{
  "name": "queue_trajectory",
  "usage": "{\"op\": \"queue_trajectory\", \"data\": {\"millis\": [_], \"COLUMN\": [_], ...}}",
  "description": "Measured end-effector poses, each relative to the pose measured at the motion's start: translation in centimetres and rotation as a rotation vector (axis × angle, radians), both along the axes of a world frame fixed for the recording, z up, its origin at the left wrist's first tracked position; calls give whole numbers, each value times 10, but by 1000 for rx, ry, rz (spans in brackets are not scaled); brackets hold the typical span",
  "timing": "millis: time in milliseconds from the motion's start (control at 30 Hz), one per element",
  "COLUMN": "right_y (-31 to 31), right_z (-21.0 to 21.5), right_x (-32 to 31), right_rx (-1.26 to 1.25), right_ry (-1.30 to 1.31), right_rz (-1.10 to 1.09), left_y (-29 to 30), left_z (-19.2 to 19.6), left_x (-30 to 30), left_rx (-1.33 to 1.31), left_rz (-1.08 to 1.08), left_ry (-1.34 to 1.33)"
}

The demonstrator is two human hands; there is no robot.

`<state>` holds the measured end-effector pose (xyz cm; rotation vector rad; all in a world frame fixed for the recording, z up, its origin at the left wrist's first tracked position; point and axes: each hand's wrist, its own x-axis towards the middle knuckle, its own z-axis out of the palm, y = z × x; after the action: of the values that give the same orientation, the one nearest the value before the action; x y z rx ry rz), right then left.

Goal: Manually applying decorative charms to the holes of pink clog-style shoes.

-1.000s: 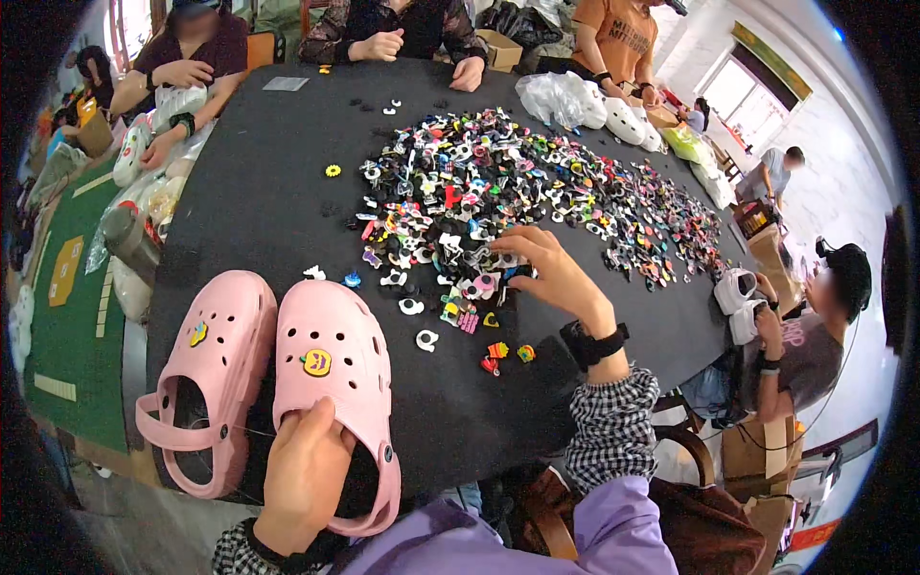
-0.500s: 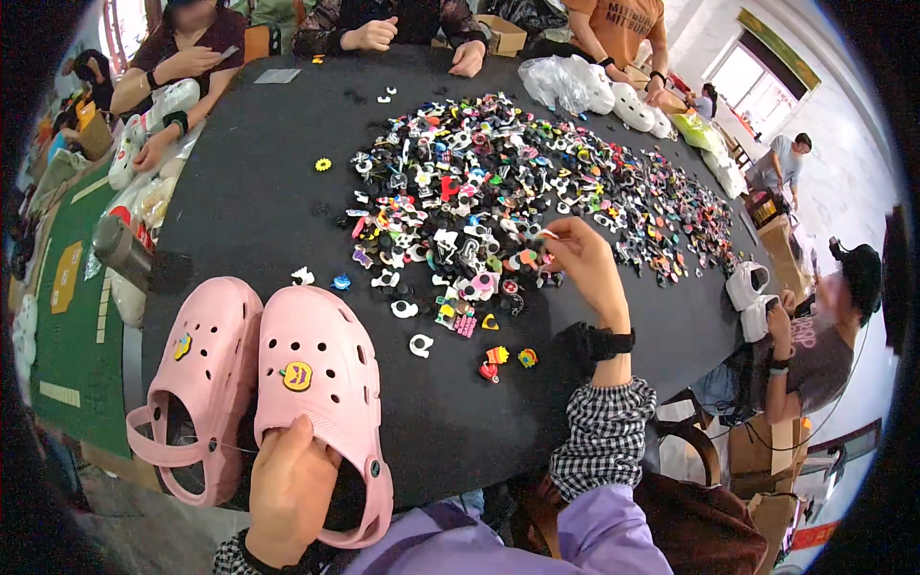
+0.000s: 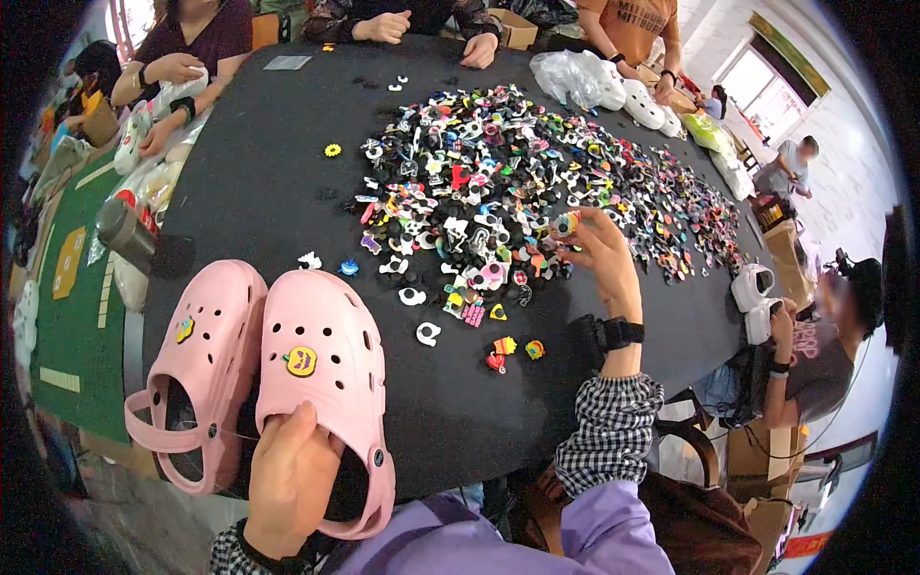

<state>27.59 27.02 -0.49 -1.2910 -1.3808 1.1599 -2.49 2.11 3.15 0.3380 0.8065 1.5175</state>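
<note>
A pink clog (image 3: 326, 383) is held at its heel opening by the left hand (image 3: 287, 479), the fingers curled over the rim and closed on it; a yellow face-shaped charm (image 3: 301, 360) is seen fixed in its upper. A second pink clog (image 3: 196, 374) lies just beside it on the left, touching it, with a small charm (image 3: 184, 330) in its upper. Both rest at the near edge of the black counter (image 3: 249, 192). The right hand (image 3: 599, 254) is raised over the near edge of a large heap of mixed shoe charms (image 3: 517, 182), and a small multicoloured charm (image 3: 565, 224) is pinched between its fingertips. A black wristwatch (image 3: 618, 333) is worn above a checked cuff (image 3: 609, 431). A few loose charms (image 3: 508, 350) lie apart from the heap, between the right wrist and the held clog. Further white clogs (image 3: 757, 297) are noted at the counter's right edge, near a seated person (image 3: 815, 345). Clear bags (image 3: 575, 77) lie at the far side, where other people's hands (image 3: 383, 27) rest on the counter.
</note>
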Motion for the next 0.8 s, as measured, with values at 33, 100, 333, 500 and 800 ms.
{"op": "queue_trajectory", "data": {"millis": [33, 100, 333, 500, 800], "right_y": [1, -1, 3, -3, 9], "right_z": [2, 3, -5, -1, -13], "right_x": [3, 2, 15, -4, 5], "right_rx": [-8, 40, 107, 180, 452], "right_ry": [-8, -8, -133, -207, -496], "right_rz": [38, 46, -25, 17, 0], "left_y": [-1, -2, -1, -5, -2], "left_z": [1, 2, -3, -4, -3], "left_x": [0, -2, -3, -8, -3], "left_rx": [-2, -5, -33, -56, -20], "left_rz": [2, 16, -15, -37, -18], "left_ry": [-10, -18, -116, -95, -82]}}
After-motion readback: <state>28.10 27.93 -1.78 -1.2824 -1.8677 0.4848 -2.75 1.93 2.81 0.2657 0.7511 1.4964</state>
